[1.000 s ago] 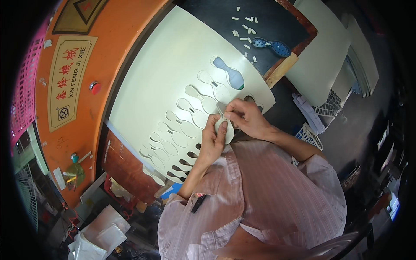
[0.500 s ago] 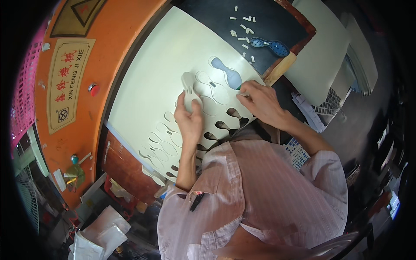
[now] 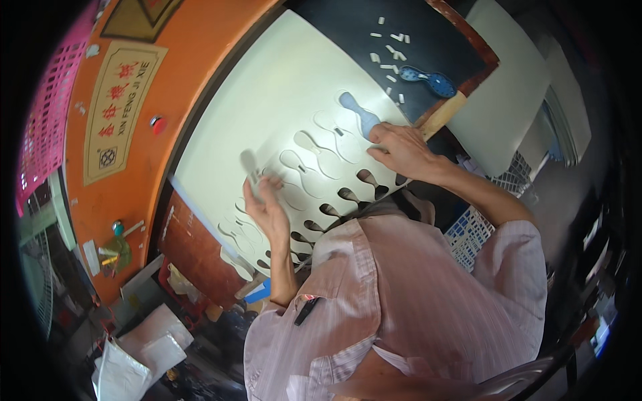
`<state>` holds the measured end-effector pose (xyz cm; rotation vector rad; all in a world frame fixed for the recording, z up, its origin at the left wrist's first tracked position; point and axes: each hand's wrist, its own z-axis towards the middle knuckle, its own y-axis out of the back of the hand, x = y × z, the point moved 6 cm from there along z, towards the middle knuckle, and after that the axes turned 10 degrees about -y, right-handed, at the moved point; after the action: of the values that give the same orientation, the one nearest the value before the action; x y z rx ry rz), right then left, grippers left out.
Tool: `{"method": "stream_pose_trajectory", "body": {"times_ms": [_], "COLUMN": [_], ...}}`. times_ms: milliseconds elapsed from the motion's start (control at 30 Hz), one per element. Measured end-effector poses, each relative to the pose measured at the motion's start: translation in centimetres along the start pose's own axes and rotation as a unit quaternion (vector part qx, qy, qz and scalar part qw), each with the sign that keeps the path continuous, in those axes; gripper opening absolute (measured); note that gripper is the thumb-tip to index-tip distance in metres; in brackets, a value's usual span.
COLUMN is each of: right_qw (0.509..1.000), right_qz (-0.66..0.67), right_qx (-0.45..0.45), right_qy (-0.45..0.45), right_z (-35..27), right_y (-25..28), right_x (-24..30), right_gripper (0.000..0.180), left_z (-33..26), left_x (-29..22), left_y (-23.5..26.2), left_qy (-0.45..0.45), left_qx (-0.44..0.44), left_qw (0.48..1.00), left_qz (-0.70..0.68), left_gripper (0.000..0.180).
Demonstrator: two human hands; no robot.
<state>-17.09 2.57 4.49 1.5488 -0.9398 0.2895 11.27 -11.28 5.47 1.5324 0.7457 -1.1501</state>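
A pale sheet point(image 3: 234, 100) bears rows of sole-shaped cut outlines, some with pieces still in them and others open to dark below. My left hand point(image 3: 269, 210) is raised over its left part, fingers closed on the lower end of a pale sole-shaped piece point(image 3: 249, 162) blurred by motion. My right hand point(image 3: 408, 154) bends its fingers over the near, wide end of a blue-grey sole shape point(image 3: 354, 109) at the sheet's right edge. That end is hidden under my fingers.
An orange machine point(image 3: 144, 154) with a red button point(image 3: 158, 123) stands along the left. Beyond the sheet, a black board point(image 3: 328, 30) holds small pale scraps and a blue sole-shaped die point(image 3: 428, 79). More pale sheets point(image 3: 498, 87) lie at right, near a white-and-blue basket point(image 3: 468, 234).
My left hand has swung left with the pale sole-shaped piece, uncovering more cut outlines. My right hand has come down over the blue-grey sole shape's near end. The whole view has shifted slightly.
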Motion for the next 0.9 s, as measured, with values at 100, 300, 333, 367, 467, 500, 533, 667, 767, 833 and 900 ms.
{"method": "stream_pose_trajectory", "body": {"times_ms": [100,300,333,367,467,500,533,667,767,833,900], "right_qw": [0.998,0.977,0.982,0.982,0.987,0.989,0.993,0.988,0.986,0.982,0.978], "right_qz": [-0.065,-0.192,-0.167,-0.159,-0.124,-0.102,-0.072,-0.11,-0.117,-0.153,-0.187], "right_qx": [-0.002,0.065,0.078,0.087,0.1,0.103,0.098,0.111,0.121,0.107,0.093], "right_qy": [0.021,0.069,0.044,0.051,0.033,0.02,0.007,-0.017,-0.015,-0.026,-0.024], "right_z": [-0.6,-0.2,0.3,0.5,1.5,1.9,2.2,2.5,2.0,1.6,1.3], "right_y": [0.1,-0.9,-0.7,-0.6,-0.2,-0.1,0.0,-0.6,-1.1,-1.1,-1.1], "right_x": [1.0,1.8,1.3,1.3,1.0,1.0,0.9,0.6,0.6,0.9,1.6], "right_gripper": [0.025,0.028,0.029,0.029,0.029,0.029,0.029,0.03,0.031,0.029,0.029], "left_z": [-4.3,-16.6,-17.7,-18.4,-18.6,-18.6,-18.5,-17.2,-16.8,-16.4,-16.3], "left_x": [3.3,10.9,12.5,12.4,13.4,13.6,13.5,12.9,13.4,13.0,13.3], "left_y": [7.6,17.0,17.6,17.6,17.0,17.0,16.9,17.6,17.9,18.0,18.1], "left_qy": [-0.005,0.078,0.159,0.112,0.128,0.147,0.155,0.117,0.156,0.084,0.077], "left_qx": [-0.15,-0.313,-0.316,-0.295,-0.245,-0.25,-0.25,-0.278,-0.258,-0.271,-0.267], "left_qw": [0.987,0.934,0.914,0.912,0.886,0.877,0.873,0.903,0.91,0.93,0.941], "left_qz": [0.064,0.155,0.197,0.261,0.373,0.382,0.39,0.305,0.285,0.234,0.193], "left_gripper": [0.036,0.026,0.026,0.027,0.032,0.031,0.03,0.036,0.036,0.038,0.037]}}
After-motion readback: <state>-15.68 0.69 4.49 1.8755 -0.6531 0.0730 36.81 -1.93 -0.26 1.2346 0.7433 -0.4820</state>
